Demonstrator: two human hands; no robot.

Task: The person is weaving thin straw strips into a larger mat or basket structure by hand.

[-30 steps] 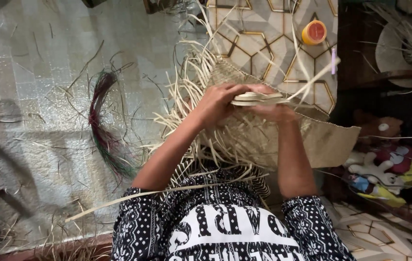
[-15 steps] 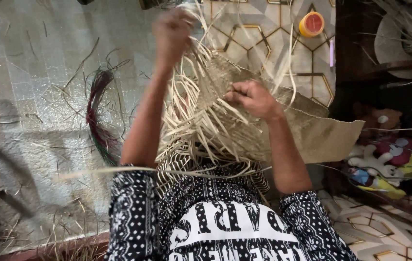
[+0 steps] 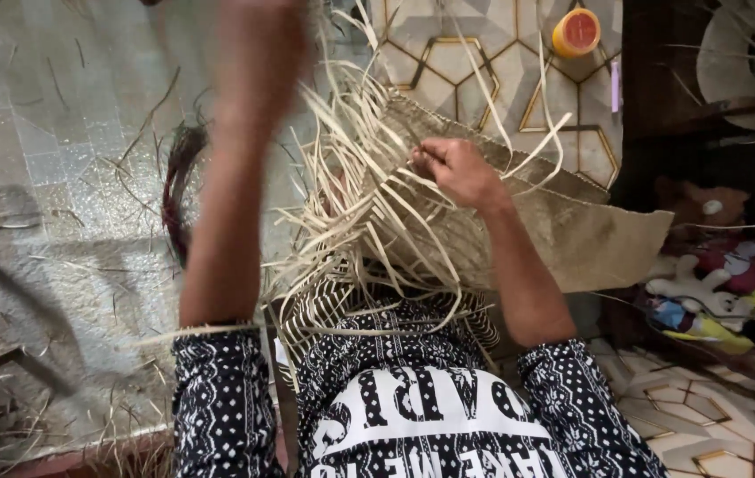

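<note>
- Left hand (image 3: 258, 35): raised high, blurred; finger state cannot be told.
- Loose straw strips (image 3: 351, 177): fanning off the mat's left edge.
- Right hand (image 3: 453, 168): fingers pinched closed on a strip.
- Woven straw mat (image 3: 590, 235): lying across the lap.

Right hand (image 3: 455, 168) pinching straw strands (image 3: 368, 186) on woven mat (image 3: 590, 235).
</note>
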